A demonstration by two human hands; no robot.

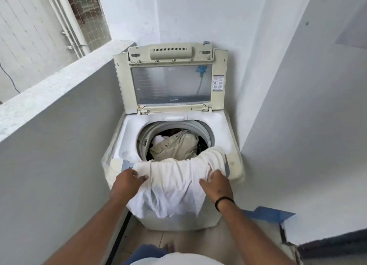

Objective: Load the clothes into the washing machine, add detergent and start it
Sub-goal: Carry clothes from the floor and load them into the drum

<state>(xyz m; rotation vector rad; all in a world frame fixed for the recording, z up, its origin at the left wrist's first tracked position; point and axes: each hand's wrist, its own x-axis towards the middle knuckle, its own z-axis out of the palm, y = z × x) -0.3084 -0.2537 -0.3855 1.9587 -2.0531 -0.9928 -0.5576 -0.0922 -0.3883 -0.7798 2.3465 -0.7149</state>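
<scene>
Item: white top-loading washing machine, plastic body, standing in a corner between grey-white walls; its cream hinged lid with clear window is raised upright.

Contents: a beige crumpled woven garment lies in the round drum, with darker cloth beneath it.

Item in hand: a white soft jersey cloth, draped over the front rim, part inside the drum mouth, the larger part hanging down the front panel. It looks light, limp and non-slip; best gathered by bunching the hanging folds at both sides and lifting them over the rim.

Left hand: fingers extended, touching the cloth's left edge.

Right hand: fingers spread flat on the cloth's right side; whether either hand pinches the fabric cannot be told, as motion blur softens the fingertips.
</scene>
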